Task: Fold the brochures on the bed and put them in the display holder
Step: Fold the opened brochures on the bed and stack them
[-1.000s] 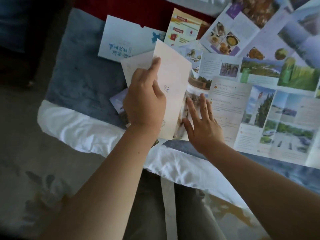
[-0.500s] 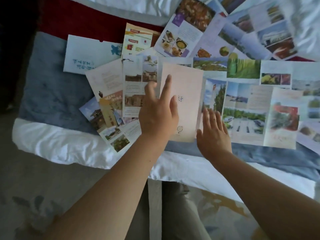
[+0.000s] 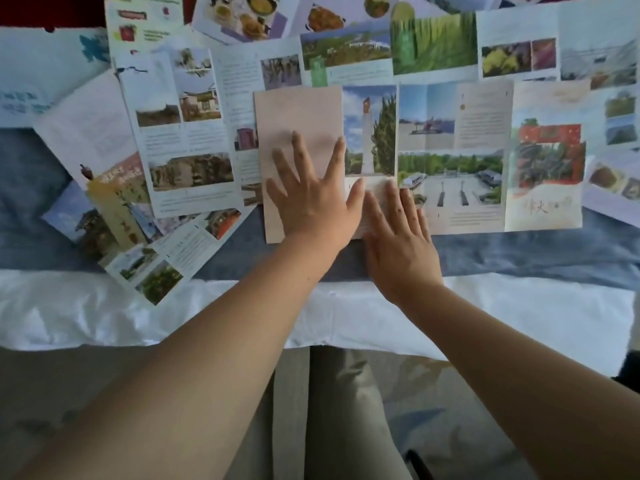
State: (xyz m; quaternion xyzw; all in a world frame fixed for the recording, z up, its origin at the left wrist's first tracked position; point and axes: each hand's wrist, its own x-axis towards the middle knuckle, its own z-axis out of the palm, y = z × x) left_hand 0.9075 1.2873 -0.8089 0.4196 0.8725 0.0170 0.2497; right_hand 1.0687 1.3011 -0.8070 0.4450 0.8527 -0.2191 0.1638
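Near the front edge of the bed (image 3: 519, 252), the left hand (image 3: 310, 202) lies flat, fingers spread, on the brochure (image 3: 298, 112), over its folded pink panel; the right hand (image 3: 398, 244) presses flat just beside it.

Presses left hand (image 3: 309, 206) flat, fingers spread; lays right hand (image 3: 398, 237) flat just beside it, fingers straight; stretches both bare forearms forward.

Blue-grey fuzzy blanket (image 3: 519, 251) runs L–R across the frame, w/ crumpled white sheet (image 3: 104, 306) just below it at near edge. Dark red fabric (image 3: 52, 10) in top-L corner. Grey-beige trousers (image 3: 339, 410) bottom centre, over pale patterned carpet (image 3: 450, 427).
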